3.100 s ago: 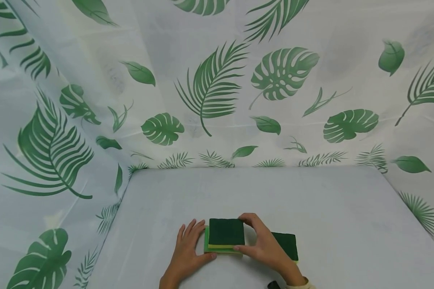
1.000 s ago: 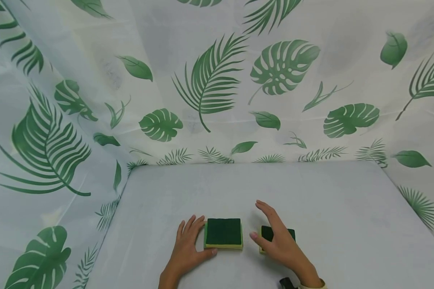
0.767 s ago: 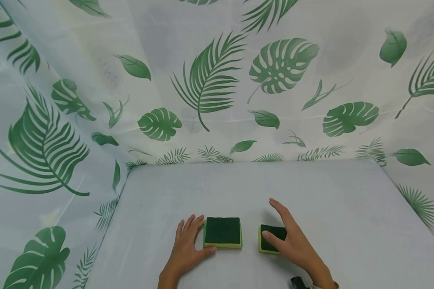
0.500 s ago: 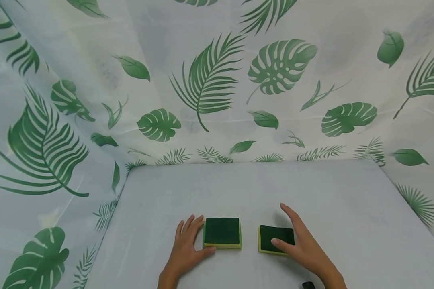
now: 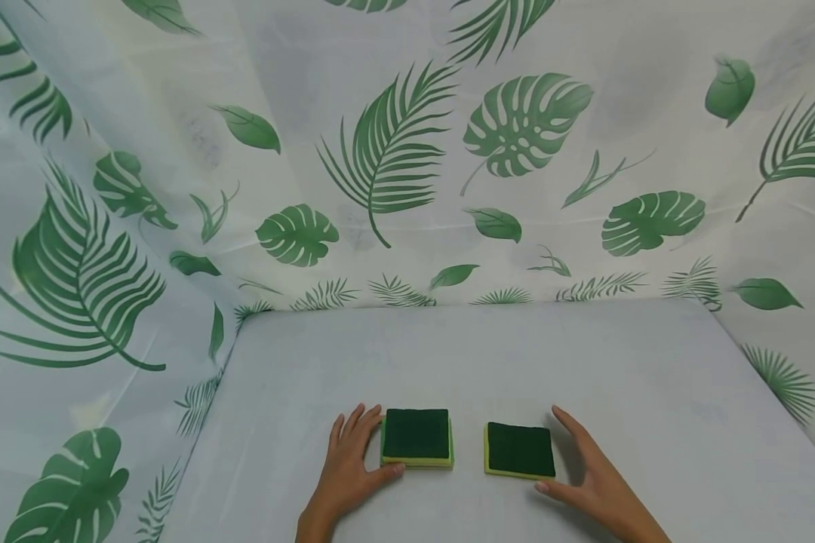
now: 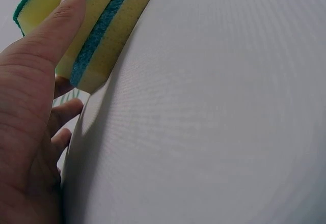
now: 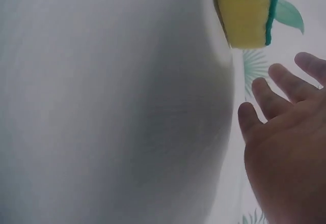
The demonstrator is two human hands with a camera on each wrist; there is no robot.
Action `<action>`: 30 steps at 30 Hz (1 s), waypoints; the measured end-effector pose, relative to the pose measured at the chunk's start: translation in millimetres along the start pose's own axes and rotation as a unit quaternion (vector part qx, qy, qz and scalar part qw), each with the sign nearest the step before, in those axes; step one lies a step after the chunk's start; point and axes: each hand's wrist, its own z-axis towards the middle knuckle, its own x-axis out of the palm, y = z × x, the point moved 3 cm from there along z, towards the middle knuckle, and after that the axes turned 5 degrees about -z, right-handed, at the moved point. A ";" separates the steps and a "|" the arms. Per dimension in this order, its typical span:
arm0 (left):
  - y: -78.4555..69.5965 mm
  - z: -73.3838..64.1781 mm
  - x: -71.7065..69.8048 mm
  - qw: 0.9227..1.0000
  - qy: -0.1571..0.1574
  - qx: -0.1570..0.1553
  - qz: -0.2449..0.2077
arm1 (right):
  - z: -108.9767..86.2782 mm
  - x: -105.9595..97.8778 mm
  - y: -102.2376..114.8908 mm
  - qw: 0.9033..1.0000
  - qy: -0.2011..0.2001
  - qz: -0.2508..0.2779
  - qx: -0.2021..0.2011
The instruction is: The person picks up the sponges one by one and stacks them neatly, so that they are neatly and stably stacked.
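Note:
A stack of sponges [image 5: 417,434] stands on the table, its top one dark green above and yellow below. In the left wrist view the stacked sponges [image 6: 109,30] show yellow foam layers with green and blue scouring pads between. My left hand [image 5: 349,469] holds the stack's left end, thumb on the near side and fingers at the far side. To the right lies a single sponge [image 5: 519,450], dark green side up. Beside its right end is my right hand [image 5: 599,483], thumb and fingers spread, holding nothing. The right wrist view shows this sponge's yellow edge [image 7: 244,15] apart from the fingers.
The sponges lie on a white-covered table [image 5: 475,362]. A white cloth with green leaf prints [image 5: 401,151] hangs behind it and along both sides. A gap of bare table separates the stack from the single sponge.
My right hand lowered a sponge onto the stack, let go of it, then moved right over the single sponge to its right end. My left hand stayed at the stack.

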 end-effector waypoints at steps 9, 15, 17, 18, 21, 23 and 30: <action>0.3 0.3 -0.1 1.000 0.000 0.003 0.000 | -4.7 -1.1 -5.6 1.000 0.003 -0.006 0.011; -0.3 0.0 -0.7 1.000 -0.003 0.009 -0.006 | -5.0 0.8 -6.5 1.000 0.001 -0.013 0.009; -0.1 0.0 -0.7 1.000 -0.003 0.009 -0.006 | -4.7 1.9 -7.9 1.000 0.003 -0.016 0.010; -0.1 0.0 -0.7 1.000 -0.004 0.009 -0.007 | -4.6 2.7 -8.8 1.000 0.004 -0.017 0.010; 0.5 0.1 -0.5 1.000 -0.004 0.009 -0.007 | -5.0 4.5 -11.4 1.000 0.001 -0.022 0.004; 0.9 0.2 -0.1 1.000 -0.004 0.009 -0.006 | -5.5 5.9 -13.1 1.000 -0.005 -0.027 -0.007; 1.8 0.3 0.2 1.000 -0.002 0.004 -0.006 | -4.9 8.8 -14.7 0.999 -0.013 -0.030 -0.021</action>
